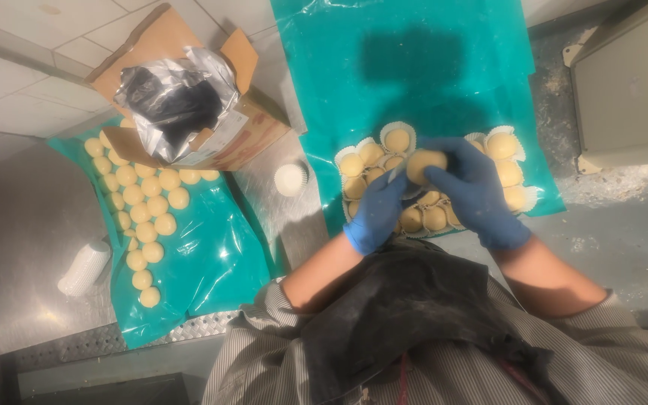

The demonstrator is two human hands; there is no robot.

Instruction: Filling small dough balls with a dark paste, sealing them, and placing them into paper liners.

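Observation:
Both my hands wear blue gloves and meet over a cluster of pale yellow dough balls in white paper cups (505,147) on a teal plastic sheet (421,67). My right hand (474,191) grips one pale yellow ball (423,162) from the right and above. My left hand (378,210) pinches the white paper cup (397,174) at that ball's left side. The ball hovers just above the other cupped balls.
A second teal sheet (211,255) at the left carries several bare dough balls (144,212). An open cardboard box (249,127) with a silver foil bag (178,97) stands behind it. A stack of white paper cups (84,268) and one loose cup (290,179) lie on the steel counter (16,240).

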